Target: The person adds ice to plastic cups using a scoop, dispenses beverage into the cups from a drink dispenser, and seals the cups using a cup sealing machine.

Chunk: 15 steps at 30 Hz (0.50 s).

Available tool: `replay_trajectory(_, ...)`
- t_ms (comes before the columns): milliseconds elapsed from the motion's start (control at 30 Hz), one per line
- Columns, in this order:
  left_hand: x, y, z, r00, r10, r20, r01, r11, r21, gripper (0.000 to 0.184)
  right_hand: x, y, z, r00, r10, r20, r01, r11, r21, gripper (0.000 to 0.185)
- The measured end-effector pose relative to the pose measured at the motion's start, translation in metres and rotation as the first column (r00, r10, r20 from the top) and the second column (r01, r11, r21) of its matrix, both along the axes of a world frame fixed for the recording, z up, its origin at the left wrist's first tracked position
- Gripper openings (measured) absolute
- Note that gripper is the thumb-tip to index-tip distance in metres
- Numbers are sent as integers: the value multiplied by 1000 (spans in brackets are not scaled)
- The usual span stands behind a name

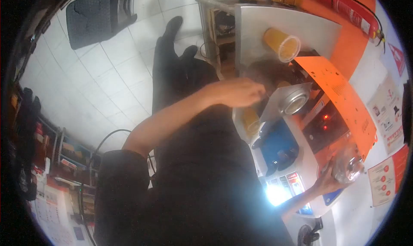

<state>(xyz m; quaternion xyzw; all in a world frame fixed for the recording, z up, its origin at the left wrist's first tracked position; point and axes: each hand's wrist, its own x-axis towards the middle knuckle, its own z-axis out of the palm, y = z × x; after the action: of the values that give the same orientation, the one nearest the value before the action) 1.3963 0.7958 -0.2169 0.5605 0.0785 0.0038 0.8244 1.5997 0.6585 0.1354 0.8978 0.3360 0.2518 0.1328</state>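
My left hand is closed and somewhat blurred. It is beside a grey plate with a round metal ring; what its fingers hold, if anything, is too small to tell. My right hand is wrapped round a clear, shiny container at the lower right. Between the hands stands an orange machine with red lights on a dark panel. One cup of yellow liquid stands on the metal surface above, and another yellow cup is below the left hand.
A blue glossy part lies below the ring. A red fire extinguisher hangs on the wall beside posters. A dark chair stands on the tiled floor. Shelves line the left side, near a cable.
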Motion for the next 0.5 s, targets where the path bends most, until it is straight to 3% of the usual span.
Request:
replay_trajectory(67, -1, -2, 11, 1000, 12, 0, -12, 998, -66, 30, 3, 0, 6, 987, -158, 8, 158, 987, 34, 101)
replay_trajectory(167, 8, -12, 7, 990, 138, 23, -137, 990, -38, 30, 34, -29, 35, 993, -41, -114, 35, 998, -51, 98)
replay_trajectory(267, 11, -16, 6, 980, 199, 14, -199, 979, -34, 34, 45, -42, 49, 977, -50, -209, 43, 998, -35, 94)
replay_trajectory(333, 12, -15, 5, 978, 207, 10, -207, 978, -22, 34, 60, -56, 65, 914, 23, -405, -16, 1000, 21, 103)
replay_trajectory(367, 13, -16, 5, 977, 214, 5, -214, 977, -7, 35, 69, -63, 80, 917, 20, -399, -14, 1000, 17, 103)
replay_trajectory(467, 13, -13, 10, 983, 183, -24, -183, 983, -26, 36, 98, -85, 119, 755, -273, -597, 236, 961, -142, 106)
replay_trajectory(500, 13, -14, 12, 984, 179, -21, -179, 984, -22, 36, 103, -91, 124, 756, -257, -602, 229, 965, -125, 106)
